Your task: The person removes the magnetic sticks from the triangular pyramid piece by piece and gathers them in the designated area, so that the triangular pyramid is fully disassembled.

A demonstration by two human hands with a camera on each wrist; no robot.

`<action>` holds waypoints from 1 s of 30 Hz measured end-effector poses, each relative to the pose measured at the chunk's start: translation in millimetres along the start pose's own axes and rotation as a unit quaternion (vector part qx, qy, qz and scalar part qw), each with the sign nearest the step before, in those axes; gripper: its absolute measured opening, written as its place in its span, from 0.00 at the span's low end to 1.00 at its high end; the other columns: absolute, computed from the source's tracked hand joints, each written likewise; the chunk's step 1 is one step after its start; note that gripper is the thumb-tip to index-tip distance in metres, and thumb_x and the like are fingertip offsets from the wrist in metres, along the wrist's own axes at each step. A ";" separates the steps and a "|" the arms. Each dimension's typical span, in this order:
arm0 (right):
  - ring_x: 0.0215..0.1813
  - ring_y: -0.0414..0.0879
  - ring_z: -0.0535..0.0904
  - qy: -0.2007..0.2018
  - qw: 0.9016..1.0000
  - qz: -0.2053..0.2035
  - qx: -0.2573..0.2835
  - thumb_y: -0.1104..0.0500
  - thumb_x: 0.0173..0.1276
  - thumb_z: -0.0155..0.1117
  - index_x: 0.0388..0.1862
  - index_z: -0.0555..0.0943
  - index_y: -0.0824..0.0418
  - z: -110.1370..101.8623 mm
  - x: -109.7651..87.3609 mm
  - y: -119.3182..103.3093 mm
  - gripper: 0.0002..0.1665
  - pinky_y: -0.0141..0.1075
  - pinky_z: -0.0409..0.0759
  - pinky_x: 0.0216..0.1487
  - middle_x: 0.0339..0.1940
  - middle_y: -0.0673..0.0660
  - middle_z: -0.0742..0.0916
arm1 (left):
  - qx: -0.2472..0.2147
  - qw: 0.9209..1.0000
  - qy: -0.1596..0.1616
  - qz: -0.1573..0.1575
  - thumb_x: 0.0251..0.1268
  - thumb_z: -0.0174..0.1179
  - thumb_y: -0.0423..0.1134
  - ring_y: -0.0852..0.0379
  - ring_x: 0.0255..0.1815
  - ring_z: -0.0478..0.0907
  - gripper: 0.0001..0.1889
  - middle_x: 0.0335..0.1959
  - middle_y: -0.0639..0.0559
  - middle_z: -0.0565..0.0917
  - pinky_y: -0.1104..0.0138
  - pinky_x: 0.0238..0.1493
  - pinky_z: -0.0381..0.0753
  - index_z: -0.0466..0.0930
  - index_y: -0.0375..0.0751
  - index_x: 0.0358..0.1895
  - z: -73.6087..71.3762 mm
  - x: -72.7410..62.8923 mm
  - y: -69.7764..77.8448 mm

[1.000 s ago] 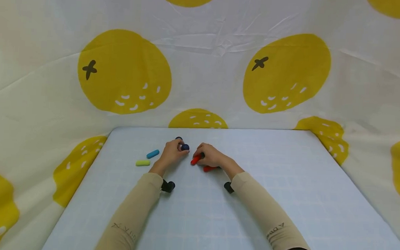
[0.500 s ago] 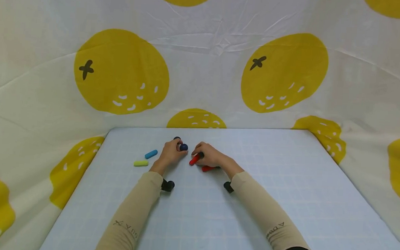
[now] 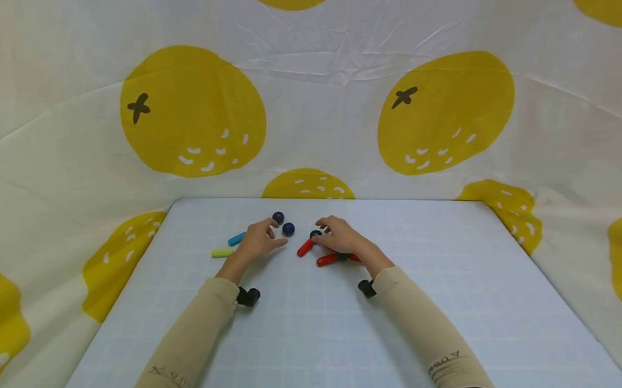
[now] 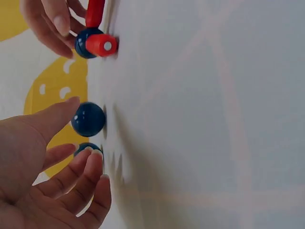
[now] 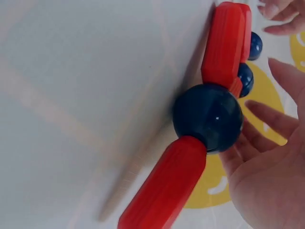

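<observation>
My left hand [image 3: 257, 239], fingers apart and relaxed, is beside two dark blue balls. The nearer ball [image 4: 88, 119] sits just beyond the thumb in the left wrist view; fingers partly cover the farther ball [image 4: 85, 147]. My right hand [image 3: 340, 235] hovers with loose fingers over red rods and dark blue balls, holding nothing. Under it, a large-looking blue ball [image 5: 208, 118] has a red ridged rod [image 5: 164, 183] on one side and another red rod [image 5: 224, 43] on the other. Beyond, a blue ball [image 3: 316, 233] meets the end of a short red rod [image 3: 305, 247].
Left of the left hand lie a light blue rod [image 3: 236, 239] and a yellow-green rod [image 3: 221, 252]. The pale checked tabletop [image 3: 303, 346] reaches back to a white curtain [image 3: 320, 118] with yellow fruit prints. Black wrist mounts [image 3: 248, 297] hang below the sleeves.
Both hands have loosened and drawn apart: the left let go of the nearer dark blue ball and moved left toward me; the right released the red rod with its blue ball and moved right.
</observation>
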State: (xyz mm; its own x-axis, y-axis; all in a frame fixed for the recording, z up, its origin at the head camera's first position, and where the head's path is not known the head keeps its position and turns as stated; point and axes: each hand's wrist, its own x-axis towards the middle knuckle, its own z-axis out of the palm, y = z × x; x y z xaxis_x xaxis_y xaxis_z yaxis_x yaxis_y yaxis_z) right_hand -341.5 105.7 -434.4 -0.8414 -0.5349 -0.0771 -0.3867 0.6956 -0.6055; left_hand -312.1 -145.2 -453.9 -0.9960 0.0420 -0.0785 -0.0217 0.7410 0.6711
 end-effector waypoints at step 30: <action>0.51 0.50 0.80 0.010 0.999 0.045 0.010 0.48 0.76 0.64 0.56 0.85 0.64 6.3 14.6 10.1 0.23 0.45 0.78 0.60 0.52 0.58 0.88 | 0.020 0.995 -0.066 0.075 0.67 0.70 0.43 0.53 0.34 0.76 0.12 0.30 0.50 0.81 0.65 0.38 0.77 0.86 0.37 0.43 42.3 -2.6 22.0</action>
State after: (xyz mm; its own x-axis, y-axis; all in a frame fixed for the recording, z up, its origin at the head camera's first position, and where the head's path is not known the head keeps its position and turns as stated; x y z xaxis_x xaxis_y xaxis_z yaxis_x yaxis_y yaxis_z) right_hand -355.3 101.9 -446.6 -0.8804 -0.4598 -0.1160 -0.3011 0.7310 -0.6124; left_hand -306.3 -100.7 -470.2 -0.9674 0.2410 -0.0777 0.1333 0.7456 0.6529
